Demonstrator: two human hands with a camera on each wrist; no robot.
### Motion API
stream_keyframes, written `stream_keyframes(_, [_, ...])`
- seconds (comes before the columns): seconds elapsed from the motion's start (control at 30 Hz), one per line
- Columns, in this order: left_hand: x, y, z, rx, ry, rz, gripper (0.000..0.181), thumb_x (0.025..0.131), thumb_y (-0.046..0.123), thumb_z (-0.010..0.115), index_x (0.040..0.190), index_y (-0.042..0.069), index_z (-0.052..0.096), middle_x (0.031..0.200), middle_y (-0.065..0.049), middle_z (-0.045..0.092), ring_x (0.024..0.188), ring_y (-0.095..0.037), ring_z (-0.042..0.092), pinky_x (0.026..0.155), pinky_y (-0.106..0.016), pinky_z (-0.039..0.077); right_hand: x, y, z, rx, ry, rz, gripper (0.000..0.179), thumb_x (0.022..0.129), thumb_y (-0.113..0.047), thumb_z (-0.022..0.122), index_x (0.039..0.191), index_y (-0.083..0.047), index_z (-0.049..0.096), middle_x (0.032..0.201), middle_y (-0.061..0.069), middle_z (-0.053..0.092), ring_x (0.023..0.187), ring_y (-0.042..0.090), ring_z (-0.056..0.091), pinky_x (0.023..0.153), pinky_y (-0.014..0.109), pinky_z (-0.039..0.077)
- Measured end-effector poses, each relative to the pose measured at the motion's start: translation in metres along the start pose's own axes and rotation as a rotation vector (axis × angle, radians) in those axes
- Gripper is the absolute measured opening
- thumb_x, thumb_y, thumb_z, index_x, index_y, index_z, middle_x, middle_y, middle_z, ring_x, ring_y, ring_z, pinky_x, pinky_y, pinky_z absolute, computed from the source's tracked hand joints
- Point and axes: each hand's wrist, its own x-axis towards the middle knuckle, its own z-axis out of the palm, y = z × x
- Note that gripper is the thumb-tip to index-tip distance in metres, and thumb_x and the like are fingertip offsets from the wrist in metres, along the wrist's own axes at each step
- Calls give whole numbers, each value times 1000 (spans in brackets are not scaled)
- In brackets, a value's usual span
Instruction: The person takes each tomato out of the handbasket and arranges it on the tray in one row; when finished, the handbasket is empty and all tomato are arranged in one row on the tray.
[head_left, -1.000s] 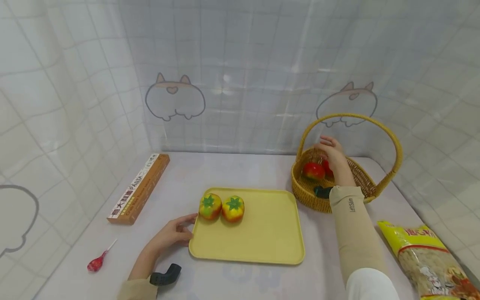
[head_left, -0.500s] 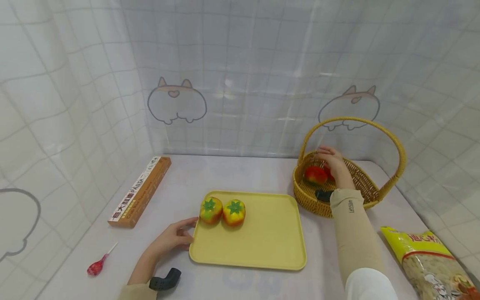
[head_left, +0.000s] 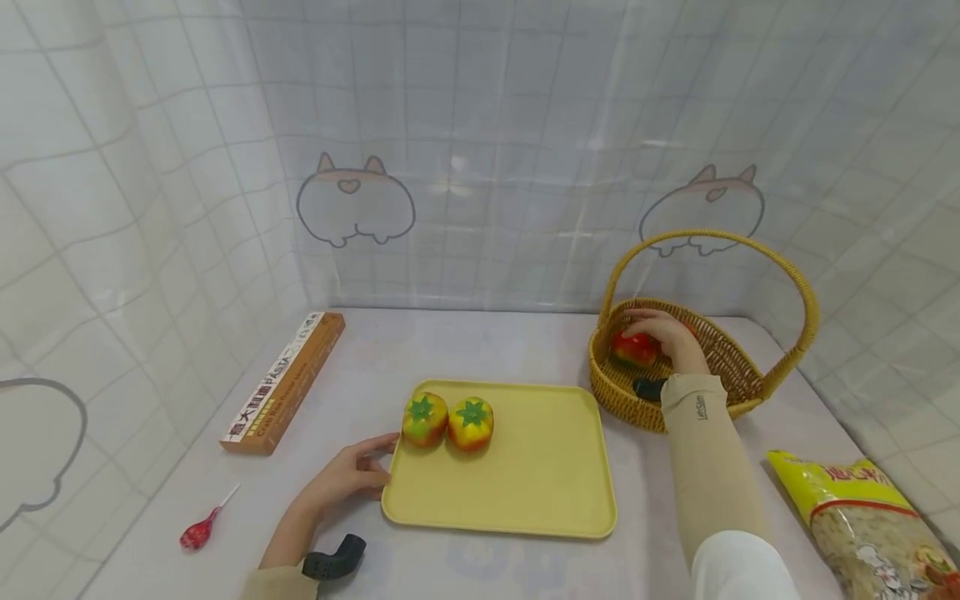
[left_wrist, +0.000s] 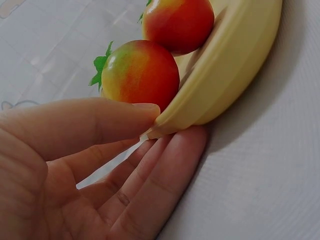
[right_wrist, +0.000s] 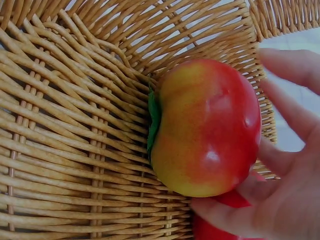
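My left hand (head_left: 348, 477) pinches the left rim of a yellow tray (head_left: 540, 467), thumb on top and fingers beneath, as the left wrist view (left_wrist: 100, 165) shows. Two red-yellow tomatoes (head_left: 470, 425) with green leafy tops sit side by side at the tray's upper left. My right hand (head_left: 663, 333) is inside a wicker basket (head_left: 622, 400), its fingers spread around one side of a red-yellow tomato (right_wrist: 210, 130). The thumb lies at this tomato's lower side, between it and a second red one (right_wrist: 220, 220), which is partly hidden.
The basket's tall handle (head_left: 806, 308) arches over my right wrist. At the front right lies a bag of pasta (head_left: 870, 525). On the left are a long pasta box (head_left: 285, 383) and a red lollipop (head_left: 198, 532). A tiled-pattern curtain (head_left: 480, 150) surrounds the table.
My right hand has lowered into the basket, its fingers coming down around the tomato. The left hand stays at the tray's rim. The view has shifted slightly.
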Motion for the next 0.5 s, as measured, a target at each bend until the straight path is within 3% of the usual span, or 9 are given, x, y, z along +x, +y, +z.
stream_keyframes(0.2, [-1,0,-1,-1,-18,38,68,79,11,67,139,1,37,127,-22,46,78,-19,62,70,-31,55,-14,-9,2,-49,-70,88,70,84,-11,62,146,-14,28,152,19,9,128,37,26,104,55,29])
stream_keyframes(0.27, [-1,0,-1,-2,-24,41,68,79,11,66,139,1,37,125,-22,47,78,-19,62,70,-31,55,-21,-11,-1,-62,-104,93,65,85,-11,62,143,-15,35,151,18,15,124,35,31,101,54,33])
stream_keyframes(0.37, [-1,0,-1,-4,-27,45,67,80,10,66,139,0,37,124,-21,48,77,-19,62,69,-31,55,-43,-33,10,-117,-85,147,51,88,-9,56,138,-14,45,148,19,21,120,33,35,96,47,40])
stream_keyframes(0.4, [-1,0,-1,-4,-29,49,67,80,10,66,139,0,36,124,-22,48,77,-19,61,69,-31,55,-33,-26,7,-144,-78,161,47,91,-9,51,137,-13,45,148,18,23,120,33,35,95,46,40])
stream_keyframes(0.5, [0,0,0,-10,-32,57,67,80,9,65,140,0,36,126,-23,46,77,-20,61,69,-31,55,-13,-11,7,-101,-104,103,41,90,-12,55,130,-17,54,143,12,33,119,27,39,90,41,44])
